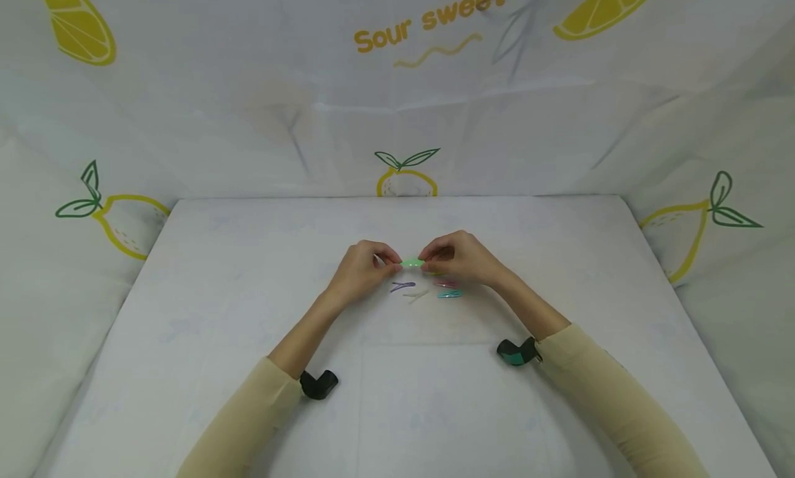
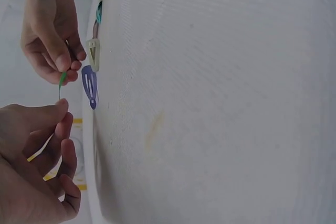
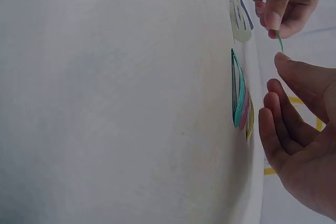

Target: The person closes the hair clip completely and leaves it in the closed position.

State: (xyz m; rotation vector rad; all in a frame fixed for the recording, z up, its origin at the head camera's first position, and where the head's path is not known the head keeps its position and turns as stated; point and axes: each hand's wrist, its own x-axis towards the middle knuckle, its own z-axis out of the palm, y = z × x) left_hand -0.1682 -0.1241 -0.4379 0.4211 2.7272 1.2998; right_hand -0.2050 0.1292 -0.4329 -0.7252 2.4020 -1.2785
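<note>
The green hair clip (image 1: 412,263) was pinched at either end by the left hand (image 1: 363,270) and the right hand (image 1: 462,259), above the table (image 1: 435,409). Lettering (image 1: 428,20) on the white backdrop (image 1: 217,133) read "Sour sweet". Five more lay nearby: purple clip (image 2: 90,85), cream clip (image 3: 241,34), teal clip (image 1: 450,294), pink clip (image 1: 445,283) and, apparently, yellow clip (image 3: 250,121).

Glossy green clip (image 1: 413,263), matt wht tbl cloth (image 1: 447,409)

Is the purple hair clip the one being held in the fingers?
No, the purple hair clip lies on the white table, while the left hand and right hand pinch the green clip.
</note>
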